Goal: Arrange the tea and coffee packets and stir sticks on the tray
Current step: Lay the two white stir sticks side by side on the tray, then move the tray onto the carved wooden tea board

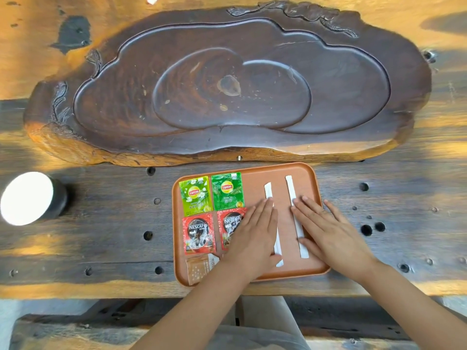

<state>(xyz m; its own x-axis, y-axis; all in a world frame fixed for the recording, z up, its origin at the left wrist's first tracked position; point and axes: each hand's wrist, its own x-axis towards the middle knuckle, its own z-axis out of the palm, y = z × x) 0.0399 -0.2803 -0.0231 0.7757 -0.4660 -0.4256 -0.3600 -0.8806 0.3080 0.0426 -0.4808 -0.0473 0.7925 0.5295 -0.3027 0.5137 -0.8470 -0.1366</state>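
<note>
An orange tray (273, 170) lies near the table's front edge. At its left sit two green Lipton tea packets (195, 195) (227, 191), with two red Nescafe coffee packets (199, 234) (231, 223) below them. A brown packet (199, 270) lies at the bottom left corner. Two white wrapped stir sticks (268, 190) (296, 213) lie lengthwise on the right half. My left hand (254, 236) rests flat on the left stick and covers part of the right coffee packet. My right hand (328, 228) lies flat beside the right stick, fingers touching it.
A large dark carved wooden tea board (227, 84) fills the table behind the tray. A round white-topped black object (30, 198) stands at the left. The wooden table (101, 223) has several holes. A bench shows below the front edge.
</note>
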